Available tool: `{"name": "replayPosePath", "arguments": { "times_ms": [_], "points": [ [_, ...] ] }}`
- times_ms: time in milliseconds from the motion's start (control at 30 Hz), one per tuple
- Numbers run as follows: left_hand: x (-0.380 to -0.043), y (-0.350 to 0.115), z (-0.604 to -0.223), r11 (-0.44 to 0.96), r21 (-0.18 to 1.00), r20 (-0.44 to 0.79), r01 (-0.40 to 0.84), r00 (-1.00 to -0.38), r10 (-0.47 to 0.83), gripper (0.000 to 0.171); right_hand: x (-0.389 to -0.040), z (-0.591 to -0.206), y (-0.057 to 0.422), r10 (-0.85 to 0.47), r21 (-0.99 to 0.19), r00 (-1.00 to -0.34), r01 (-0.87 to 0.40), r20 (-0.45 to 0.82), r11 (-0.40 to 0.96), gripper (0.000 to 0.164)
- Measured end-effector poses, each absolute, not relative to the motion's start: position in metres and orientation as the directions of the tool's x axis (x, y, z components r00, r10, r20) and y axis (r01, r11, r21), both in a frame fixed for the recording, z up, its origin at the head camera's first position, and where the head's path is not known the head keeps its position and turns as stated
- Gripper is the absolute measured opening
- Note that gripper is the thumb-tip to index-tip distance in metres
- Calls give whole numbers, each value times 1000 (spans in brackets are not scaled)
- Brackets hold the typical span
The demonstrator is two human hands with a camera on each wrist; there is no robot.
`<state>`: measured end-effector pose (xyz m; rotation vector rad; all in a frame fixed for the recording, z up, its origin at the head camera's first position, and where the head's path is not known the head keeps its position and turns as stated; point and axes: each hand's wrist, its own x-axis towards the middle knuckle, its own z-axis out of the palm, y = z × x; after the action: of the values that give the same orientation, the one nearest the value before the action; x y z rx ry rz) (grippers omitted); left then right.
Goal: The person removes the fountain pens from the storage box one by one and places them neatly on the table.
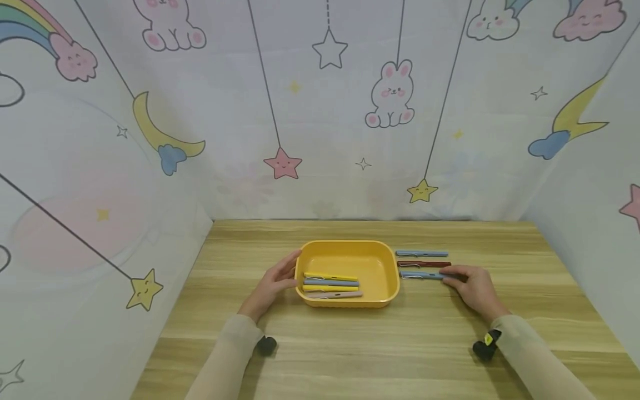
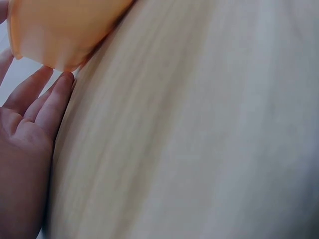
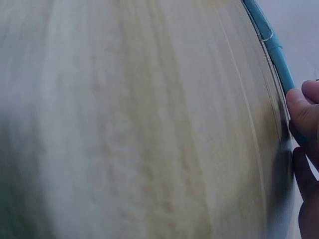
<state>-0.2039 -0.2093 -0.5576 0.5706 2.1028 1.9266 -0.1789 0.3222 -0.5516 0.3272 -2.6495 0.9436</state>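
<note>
A yellow plastic tray sits on the table with several pens lying side by side at its left. Two of those are yellow pens, one is a blue pen, and the nearest is a greyish pen. My left hand touches the tray's left end, fingers loosely extended against its wall in the left wrist view. To the tray's right, my right hand pinches the end of a light blue pen between thumb and fingers. That pen's clip shows in the right wrist view.
Behind the pinched pen lie a dark red pen and another blue pen, roughly parallel. The wood-grain table is bordered by a printed fabric backdrop at the back and both sides.
</note>
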Motion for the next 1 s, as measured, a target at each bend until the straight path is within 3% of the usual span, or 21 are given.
{"name": "replayPosePath", "arguments": {
  "times_ms": [433,1000],
  "points": [
    [-203,-209,-556,60,991,80,118,-898,433,73,-178,-552,321,-135,-521,-917,-329,375,788,23],
    [-202,-207,-552,40,991,95,125,-897,431,73,-180,-552,321,-134,-538,-926,-317,352,781,22]
  ]
}}
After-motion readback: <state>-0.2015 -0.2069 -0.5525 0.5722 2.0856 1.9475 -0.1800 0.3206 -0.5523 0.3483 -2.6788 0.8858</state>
